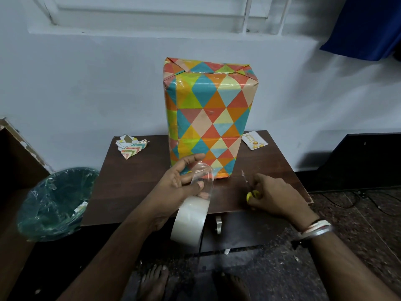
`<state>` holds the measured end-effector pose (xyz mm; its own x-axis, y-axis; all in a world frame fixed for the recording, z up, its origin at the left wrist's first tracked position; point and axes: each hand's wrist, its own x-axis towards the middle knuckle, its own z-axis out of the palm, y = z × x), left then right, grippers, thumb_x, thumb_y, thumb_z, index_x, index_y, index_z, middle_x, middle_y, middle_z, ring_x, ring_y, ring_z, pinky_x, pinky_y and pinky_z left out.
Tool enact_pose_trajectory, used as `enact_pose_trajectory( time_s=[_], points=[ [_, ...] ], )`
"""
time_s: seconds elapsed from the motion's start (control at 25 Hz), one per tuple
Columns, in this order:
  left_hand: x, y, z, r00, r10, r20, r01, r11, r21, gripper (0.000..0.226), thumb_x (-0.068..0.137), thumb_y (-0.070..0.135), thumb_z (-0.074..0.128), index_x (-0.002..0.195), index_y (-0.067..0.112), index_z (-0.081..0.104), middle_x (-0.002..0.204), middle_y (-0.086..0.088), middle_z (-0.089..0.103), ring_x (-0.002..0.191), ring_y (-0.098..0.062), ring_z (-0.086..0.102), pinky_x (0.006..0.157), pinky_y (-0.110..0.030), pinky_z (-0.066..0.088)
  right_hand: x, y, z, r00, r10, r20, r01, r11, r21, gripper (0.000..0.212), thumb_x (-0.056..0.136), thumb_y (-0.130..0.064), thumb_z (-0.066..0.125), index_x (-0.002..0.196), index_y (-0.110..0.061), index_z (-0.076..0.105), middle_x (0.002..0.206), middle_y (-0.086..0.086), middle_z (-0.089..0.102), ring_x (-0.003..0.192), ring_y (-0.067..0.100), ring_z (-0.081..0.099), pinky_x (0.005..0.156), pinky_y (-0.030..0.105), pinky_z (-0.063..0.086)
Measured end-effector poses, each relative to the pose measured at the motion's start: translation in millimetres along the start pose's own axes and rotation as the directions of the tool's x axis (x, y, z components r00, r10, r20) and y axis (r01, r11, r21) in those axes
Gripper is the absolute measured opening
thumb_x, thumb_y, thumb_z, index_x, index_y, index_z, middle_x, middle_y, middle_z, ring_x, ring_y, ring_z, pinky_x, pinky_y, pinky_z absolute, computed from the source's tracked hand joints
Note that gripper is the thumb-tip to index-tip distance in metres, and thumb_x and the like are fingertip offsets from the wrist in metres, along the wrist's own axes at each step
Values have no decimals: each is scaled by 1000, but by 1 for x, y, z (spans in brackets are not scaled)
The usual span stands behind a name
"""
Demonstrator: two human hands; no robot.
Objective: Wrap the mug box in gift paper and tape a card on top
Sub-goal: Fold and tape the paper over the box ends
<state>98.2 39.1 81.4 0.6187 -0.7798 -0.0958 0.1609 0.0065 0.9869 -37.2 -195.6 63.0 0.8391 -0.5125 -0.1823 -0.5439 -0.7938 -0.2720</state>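
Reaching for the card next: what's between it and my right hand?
Head view: only bare table between the right hand and the card.

card (255, 140): gold script, too small to read

The tall box in triangle-patterned gift paper (208, 118) looked glossy; the dark brown wooden bench (134, 187) matt; the clear plastic tape roll (189, 222) shiny.

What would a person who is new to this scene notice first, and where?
A tall box in bright triangle-patterned gift paper stands upright on the dark table. In front of it the left hand pinches the pulled-out end of a clear tape roll, and the right hand grips a yellow-handled tool, probably scissors. A small card lies right of the box.
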Motion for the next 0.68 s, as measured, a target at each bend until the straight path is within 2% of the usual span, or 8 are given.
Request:
enact_pose_trajectory(
  time_s=[0.08, 0.12, 0.2, 0.28, 0.4, 0.56, 0.68],
  points=[
    [2, 0, -1, 1000, 4, 6, -4, 1000, 16, 49, 99, -10, 54, 136, 22, 61, 126, -5, 74, 97, -12, 73, 81, -26, 61, -6, -1, -5, 996, -70, 54, 56, 975, 215, 43, 63, -67, 79, 87, -36, 63, 81, -9, 73, 80, 13, 70, 69, 34, 53],
    [3, -1, -3, 1000, 3, 10, -4, 1000, 25, 44, 101, -6, 53, 135, 20, 63, 128, -4, 73, 100, -10, 72, 84, -24, 60, -8, -5, -7, 987, -133, 90, 96, 937, 335, 43, 63, -68, 83, 86, -35, 69, 76, -7, 74, 75, 8, 70, 70, 33, 53],
    [4, -1, -4, 1000, -9, 4, 9, 1000, 10, 38, 103, -2, 51, 133, 16, 65, 131, -4, 71, 96, -6, 73, 84, -20, 58, -10, -13, -9, 951, -268, 155, 147, 832, 535, 43, 71, -67, 81, 90, -29, 77, 75, 2, 75, 72, 12, 65, 73, 37, 51],
    [5, -1, -4, 1000, -16, -5, 16, 1000, -14, 37, 103, -2, 51, 135, 13, 64, 129, -3, 72, 95, -6, 74, 80, -19, 58, -12, -18, -13, 901, -379, 212, 153, 733, 663, 50, 75, -68, 77, 94, -22, 78, 81, 12, 75, 76, 23, 58, 77, 41, 44],
    [3, -1, -5, 1000, -1, 14, 0, 1000, 6, 47, 95, -5, 63, 138, 12, 62, 126, -3, 74, 105, -10, 72, 79, -21, 59, -15, -18, -21, 825, -485, 289, 139, 671, 728, 46, 82, -62, 76, 96, -18, 75, 83, 11, 76, 78, 28, 54, 77, 42, 39],
    [1, 1, -6, 998, 0, 64, -3, 999, 46, 59, 87, -7, 73, 140, 15, 61, 128, 0, 73, 110, -10, 71, 79, -24, 59, -18, -16, -31, 706, -591, 390, 155, 667, 729, 43, 92, -47, 68, 105, -6, 71, 84, 8, 75, 72, 20, 52, 61, 29, 40],
    [0, 3, -6, 993, -15, 114, 9, 998, 58, 62, 86, -9, 72, 142, 16, 59, 130, 0, 72, 114, -12, 69, 80, -25, 59, -20, -18, -32, 646, -632, 428, 164, 662, 731, 23, 98, -38, 64, 99, -17, 73, 84, 7, 74, 66, 9, 54, 62, 32, 39]
  ],
)
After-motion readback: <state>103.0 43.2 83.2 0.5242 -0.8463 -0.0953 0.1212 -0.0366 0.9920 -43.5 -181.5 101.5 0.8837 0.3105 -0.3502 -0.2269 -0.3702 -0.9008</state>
